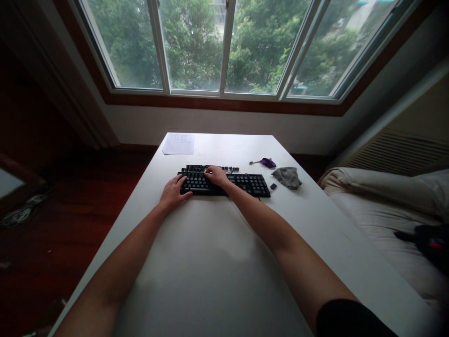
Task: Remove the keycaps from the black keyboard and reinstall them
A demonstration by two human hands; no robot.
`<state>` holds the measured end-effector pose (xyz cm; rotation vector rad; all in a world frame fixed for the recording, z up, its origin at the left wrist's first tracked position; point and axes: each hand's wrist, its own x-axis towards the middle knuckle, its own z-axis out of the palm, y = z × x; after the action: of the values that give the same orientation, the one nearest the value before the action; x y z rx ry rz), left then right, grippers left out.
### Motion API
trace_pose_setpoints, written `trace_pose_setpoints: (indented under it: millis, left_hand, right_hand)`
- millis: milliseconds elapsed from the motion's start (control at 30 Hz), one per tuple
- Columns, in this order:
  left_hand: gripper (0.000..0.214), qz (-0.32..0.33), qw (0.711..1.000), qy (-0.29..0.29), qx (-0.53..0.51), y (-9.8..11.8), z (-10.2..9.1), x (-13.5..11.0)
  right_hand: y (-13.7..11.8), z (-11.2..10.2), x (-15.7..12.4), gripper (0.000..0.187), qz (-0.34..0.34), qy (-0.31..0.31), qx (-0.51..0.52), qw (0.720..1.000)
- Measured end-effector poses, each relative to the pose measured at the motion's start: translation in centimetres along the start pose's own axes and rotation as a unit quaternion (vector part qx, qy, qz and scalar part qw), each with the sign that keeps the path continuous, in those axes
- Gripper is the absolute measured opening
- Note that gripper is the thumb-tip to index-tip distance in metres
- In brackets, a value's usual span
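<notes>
A black keyboard (242,183) lies across the white table, with a row of loose black keycaps (201,167) along its far edge. My left hand (172,191) is around the keyboard's left end, thumb at the near edge and fingers at the far left corner. Over the upper middle keys, my right hand (216,175) has its fingertips pinched together, touching or just above the keys. Whatever is between those fingertips is too small to make out. One dark square piece (273,186) rests off the keyboard's right end.
A purple-handled brush (267,162) and a crumpled grey cloth (287,177) lie on the table (210,262) to the right. Printed paper (178,143) is at the far left corner. Beyond the right edge stands a pale sofa (382,206). A window (224,51) is ahead.
</notes>
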<state>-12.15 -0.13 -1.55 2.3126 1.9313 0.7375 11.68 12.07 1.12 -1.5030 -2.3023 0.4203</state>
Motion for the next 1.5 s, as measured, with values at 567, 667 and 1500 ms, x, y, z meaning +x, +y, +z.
trace_pose_setpoints:
  millis: [567,667,1500]
  left_hand:
    - [0.076,0.004,1.000,0.001,0.001,-0.1,0.1,0.0]
    - [0.077,0.008,1.000,0.004,0.010,-0.3,0.3,0.0]
    - [0.077,0.015,1.000,0.004,0.008,-0.7,0.3,0.0]
  right_hand:
    - [-2.6,-0.1,-3.4,0.043,-0.077,0.061,-0.072,0.993]
    - [-3.2,0.8,-4.7,0.055,-0.157,0.051,-0.093,0.982]
    - [-3.2,-0.4,-4.7,0.041,-0.084,0.043,-0.036,0.995]
